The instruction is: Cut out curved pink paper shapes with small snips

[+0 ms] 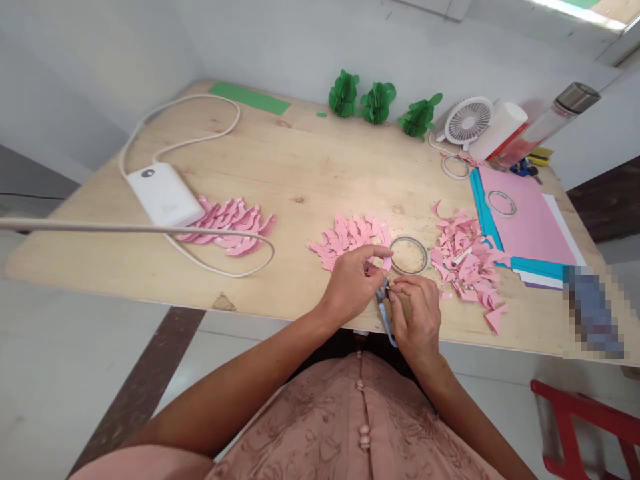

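My left hand (350, 283) pinches a small curved pink paper piece (387, 263) between thumb and fingers. Close beside it, my right hand (416, 312) has its fingers pressed together; what they hold at the tips is too small to tell. A light blue-handled tool (384, 315), perhaps scissors, lies between the hands at the table's front edge. Behind my left hand spreads a group of curved pink pieces (345, 235). A roll of tape (409, 255) lies flat just beyond my hands. To its right is a heap of pink scraps (465, 257).
A white power bank (167, 195) with a cable and more pink pieces (243, 223) lie left. Green paper shapes (379, 103), a small fan (469, 121) and a glass bottle (545, 127) stand at the back. Coloured sheets (533, 223) lie right; a red stool (575, 420) stands below.
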Demonstrator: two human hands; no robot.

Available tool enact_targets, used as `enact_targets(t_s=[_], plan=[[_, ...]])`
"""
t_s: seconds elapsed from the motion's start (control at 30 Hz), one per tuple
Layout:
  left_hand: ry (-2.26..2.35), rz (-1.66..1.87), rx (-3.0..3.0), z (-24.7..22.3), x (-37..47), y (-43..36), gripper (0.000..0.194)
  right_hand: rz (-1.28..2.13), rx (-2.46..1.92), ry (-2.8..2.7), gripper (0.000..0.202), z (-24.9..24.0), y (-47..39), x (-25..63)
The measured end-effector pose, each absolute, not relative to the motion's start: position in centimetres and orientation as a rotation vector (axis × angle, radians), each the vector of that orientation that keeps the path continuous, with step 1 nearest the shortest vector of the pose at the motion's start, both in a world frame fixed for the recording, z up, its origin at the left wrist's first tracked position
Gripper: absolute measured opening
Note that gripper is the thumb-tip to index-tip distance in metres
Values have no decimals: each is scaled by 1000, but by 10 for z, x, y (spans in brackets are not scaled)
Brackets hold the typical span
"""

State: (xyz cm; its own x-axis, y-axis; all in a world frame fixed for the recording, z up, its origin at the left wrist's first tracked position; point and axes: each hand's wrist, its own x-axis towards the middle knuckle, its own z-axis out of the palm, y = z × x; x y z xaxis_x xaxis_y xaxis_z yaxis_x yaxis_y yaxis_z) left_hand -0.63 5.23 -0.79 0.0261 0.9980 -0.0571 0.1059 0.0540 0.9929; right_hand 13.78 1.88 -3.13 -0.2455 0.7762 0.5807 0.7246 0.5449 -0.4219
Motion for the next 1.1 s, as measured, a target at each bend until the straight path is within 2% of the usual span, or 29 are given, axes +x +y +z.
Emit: enact_targets(t_s=[1.1], plan=[[1297, 1070, 1323, -1, -4, 51, 39, 45, -1241, -2080, 11, -23, 20, 135]])
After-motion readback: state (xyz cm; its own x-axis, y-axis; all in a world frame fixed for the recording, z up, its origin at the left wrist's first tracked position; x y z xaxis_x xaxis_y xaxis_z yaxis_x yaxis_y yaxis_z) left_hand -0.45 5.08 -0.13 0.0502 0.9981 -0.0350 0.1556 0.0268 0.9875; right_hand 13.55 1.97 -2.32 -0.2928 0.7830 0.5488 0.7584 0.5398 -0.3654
